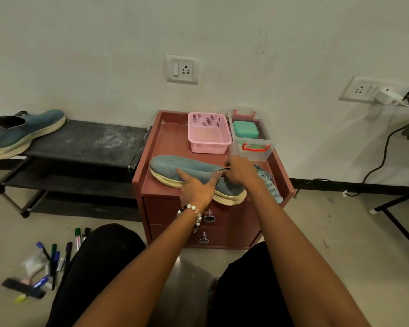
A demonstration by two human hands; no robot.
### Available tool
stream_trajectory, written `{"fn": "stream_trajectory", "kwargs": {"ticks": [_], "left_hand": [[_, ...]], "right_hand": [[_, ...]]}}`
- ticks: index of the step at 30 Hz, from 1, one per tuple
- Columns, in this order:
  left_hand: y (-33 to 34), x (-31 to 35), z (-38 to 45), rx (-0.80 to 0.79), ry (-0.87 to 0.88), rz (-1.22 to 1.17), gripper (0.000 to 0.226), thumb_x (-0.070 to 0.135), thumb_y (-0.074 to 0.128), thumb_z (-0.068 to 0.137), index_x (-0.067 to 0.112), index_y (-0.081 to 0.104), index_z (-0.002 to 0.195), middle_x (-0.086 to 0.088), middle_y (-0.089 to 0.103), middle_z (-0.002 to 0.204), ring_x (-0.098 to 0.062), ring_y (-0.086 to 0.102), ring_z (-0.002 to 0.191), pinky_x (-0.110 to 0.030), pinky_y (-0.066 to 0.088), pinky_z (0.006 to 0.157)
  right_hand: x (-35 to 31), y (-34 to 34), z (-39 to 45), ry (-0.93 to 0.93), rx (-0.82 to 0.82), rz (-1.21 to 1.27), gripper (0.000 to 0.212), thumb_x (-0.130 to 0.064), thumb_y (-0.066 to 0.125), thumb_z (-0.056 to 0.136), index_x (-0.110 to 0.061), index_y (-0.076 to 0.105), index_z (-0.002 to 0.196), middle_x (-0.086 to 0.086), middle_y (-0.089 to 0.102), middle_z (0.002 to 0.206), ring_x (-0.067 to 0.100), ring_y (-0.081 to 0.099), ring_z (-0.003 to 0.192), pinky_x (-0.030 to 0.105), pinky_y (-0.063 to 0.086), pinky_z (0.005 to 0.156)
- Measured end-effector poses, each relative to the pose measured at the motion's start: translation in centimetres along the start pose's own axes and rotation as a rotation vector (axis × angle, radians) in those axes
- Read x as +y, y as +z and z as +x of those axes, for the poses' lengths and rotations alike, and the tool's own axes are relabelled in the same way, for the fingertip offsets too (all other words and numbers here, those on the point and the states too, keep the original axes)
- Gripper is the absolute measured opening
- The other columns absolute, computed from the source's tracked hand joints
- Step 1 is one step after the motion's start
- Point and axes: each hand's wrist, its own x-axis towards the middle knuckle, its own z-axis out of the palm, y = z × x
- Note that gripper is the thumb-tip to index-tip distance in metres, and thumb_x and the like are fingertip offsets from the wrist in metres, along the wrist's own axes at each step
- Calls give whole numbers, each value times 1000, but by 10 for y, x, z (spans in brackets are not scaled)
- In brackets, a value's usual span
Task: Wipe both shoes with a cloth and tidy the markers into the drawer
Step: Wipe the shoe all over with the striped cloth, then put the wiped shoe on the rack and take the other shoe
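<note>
clear box with, seemingly, a green sponge

Looks like a plain room in a home, near an entryway. Beyond the left hand, a low black shoe rack against a bare white wall; ahead, a small red drawer unit; above both hands, a wall socket.

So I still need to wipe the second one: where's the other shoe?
In the head view, the other shoe sits far left on the top shelf of the black rack, left of the red cabinet.
</note>
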Motion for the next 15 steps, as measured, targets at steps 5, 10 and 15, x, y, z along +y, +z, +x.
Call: {"fn": "stream_trajectory", "kwargs": {"ticks": [5,10,15], "left_hand": [[17,6,13,7,-82,-117,135,69,65,55,20,-26,141,-20,66,102,-41,67,83,-51,57,70],[-6,3,8,67,-42,-112,61,25,63,77,-3,41,127,-22,58,114,-40,64,92,-49,57,73],[-59,-10,-8,-54,227,-223,18,7,44,89,-6,56,92,-22,62,92,-33,68,66,-45,58,51]], "right_hand": [[1,-8,-13,55,3,60,23,-21,68,83,-4,68,97,15,69,95,30,63,86,36,51,73],[-4,-7,-28,108,37,225,10,-14,59,79,-6,63,83,19,64,86,35,63,83,38,50,69],[-18,-12,-55,274,-27,722,13,-10,65,75,2,64,78,22,67,78,35,67,64,51,57,53]]}}
